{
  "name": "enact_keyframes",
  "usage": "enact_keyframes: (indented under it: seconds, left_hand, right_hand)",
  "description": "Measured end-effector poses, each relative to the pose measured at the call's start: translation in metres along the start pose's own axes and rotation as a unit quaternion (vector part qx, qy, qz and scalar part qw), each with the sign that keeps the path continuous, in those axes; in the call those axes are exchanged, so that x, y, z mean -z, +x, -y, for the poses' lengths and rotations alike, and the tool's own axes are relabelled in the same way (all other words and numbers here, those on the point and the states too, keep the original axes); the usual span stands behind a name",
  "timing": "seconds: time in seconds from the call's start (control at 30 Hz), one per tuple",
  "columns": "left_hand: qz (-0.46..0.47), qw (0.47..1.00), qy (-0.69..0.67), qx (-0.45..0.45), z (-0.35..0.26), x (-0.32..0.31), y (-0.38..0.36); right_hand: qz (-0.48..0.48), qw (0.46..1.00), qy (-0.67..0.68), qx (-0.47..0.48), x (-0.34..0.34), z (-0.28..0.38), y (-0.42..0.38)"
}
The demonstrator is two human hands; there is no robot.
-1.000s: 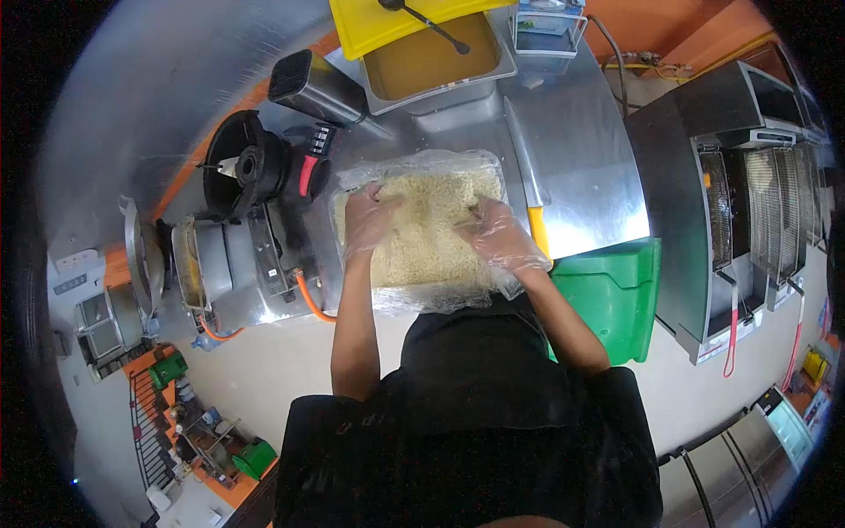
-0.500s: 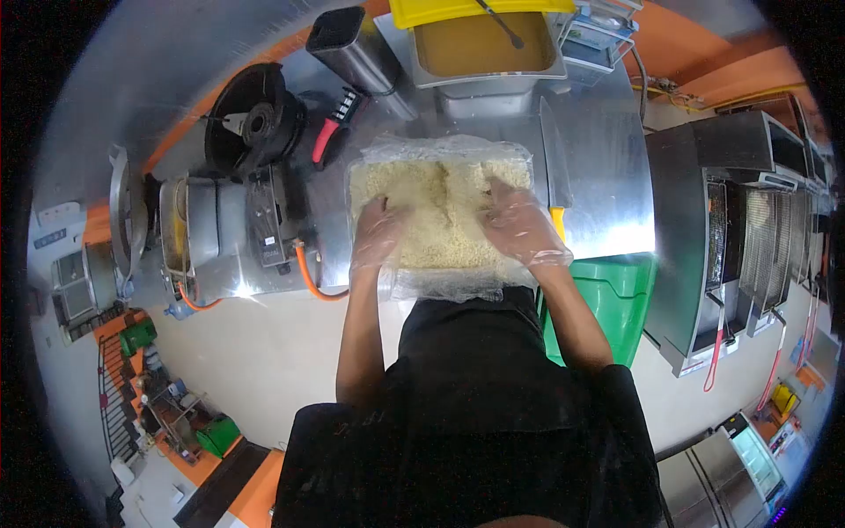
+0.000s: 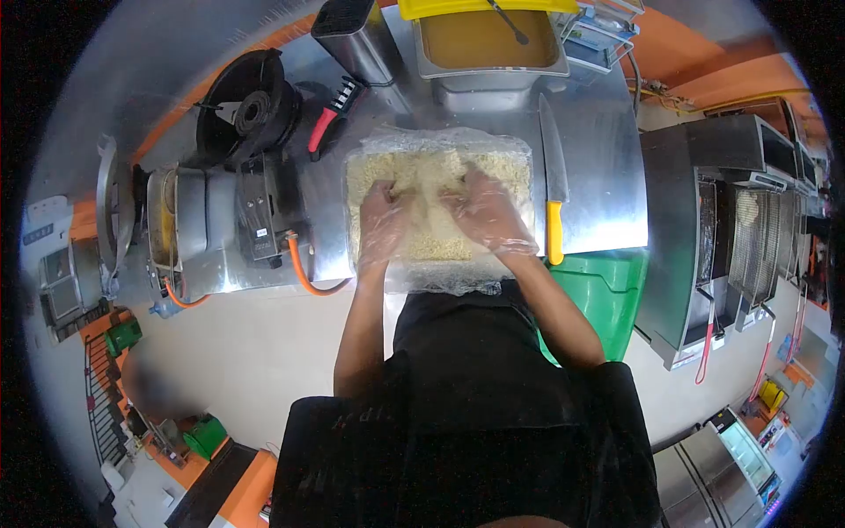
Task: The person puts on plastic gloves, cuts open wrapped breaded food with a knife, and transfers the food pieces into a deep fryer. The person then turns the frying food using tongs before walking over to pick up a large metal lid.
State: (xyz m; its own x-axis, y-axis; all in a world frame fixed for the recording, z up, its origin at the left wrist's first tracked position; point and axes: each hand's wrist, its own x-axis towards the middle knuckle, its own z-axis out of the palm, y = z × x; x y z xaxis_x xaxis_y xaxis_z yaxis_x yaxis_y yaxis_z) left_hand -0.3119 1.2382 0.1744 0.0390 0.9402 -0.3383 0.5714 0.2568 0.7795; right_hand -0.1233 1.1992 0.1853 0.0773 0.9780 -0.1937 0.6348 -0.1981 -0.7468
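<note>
Pale crumbs (image 3: 440, 248) fill a tray lined with clear plastic film (image 3: 440, 277) on the steel counter, directly before me. My left hand (image 3: 384, 216), in a thin clear glove, reaches into the left half of the crumbs, its fingers curled. In the same kind of glove, my right hand (image 3: 488, 214) is in the crumbs right of the middle, fingers bent inward. Both sets of fingertips are partly sunk or blurred, so what they hold is hard to make out. A narrow gap separates the two hands.
Right of the tray lies a knife (image 3: 554, 231) with a yellow handle. Behind stand a metal pan of yellowish liquid (image 3: 484, 40) and a knife block (image 3: 356, 40). A red-handled sharpener (image 3: 324, 128), a burner (image 3: 261, 211), a green bin (image 3: 598, 295) and fryers (image 3: 717, 238) are around.
My right hand has moved left, closer to my left hand. My left hand has shifted slightly up and to the right over the crumbs. The view has shifted a little, showing more of the knife handle.
</note>
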Motion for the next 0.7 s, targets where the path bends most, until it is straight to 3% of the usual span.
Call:
enact_keyframes:
  seconds: [0.1,0.2,0.27,0.4,0.5,0.53,0.57,0.6,0.7]
  left_hand:
    - [-0.043,0.999,0.029,-0.006,0.015,0.005,-0.008]
    - [-0.072,0.996,-0.055,0.019,0.016,0.017,-0.019]
    - [-0.069,0.994,-0.083,0.003,0.008,0.026,-0.027]
    - [-0.058,0.986,-0.154,-0.036,0.01,0.025,-0.03]
    - [-0.056,0.994,0.088,-0.032,-0.012,0.035,-0.038]
    - [-0.062,0.996,0.062,-0.019,0.003,0.033,-0.037]
    - [-0.056,0.998,0.032,-0.012,0.022,0.031,-0.035]
    - [-0.042,0.989,-0.144,0.009,0.013,0.034,-0.039]
    - [0.027,0.987,-0.158,0.015,0.039,0.055,-0.021]
  right_hand:
    - [-0.009,1.0,-0.01,-0.004,-0.014,-0.009,0.004]
    - [-0.055,0.996,-0.006,0.067,-0.03,-0.046,0.006]
    - [-0.012,0.998,-0.047,0.045,-0.008,-0.028,0.002]
    - [-0.042,0.998,0.053,-0.015,0.001,-0.011,-0.006]
    - [-0.059,0.998,0.004,0.014,-0.01,-0.016,-0.006]
    - [-0.035,0.993,-0.015,0.11,-0.034,-0.048,0.0]
    - [-0.001,0.992,0.001,0.125,-0.042,-0.067,0.004]
    - [0.033,0.99,0.019,0.138,-0.049,-0.088,0.007]
    - [-0.02,0.986,0.168,-0.005,-0.019,-0.069,-0.009]
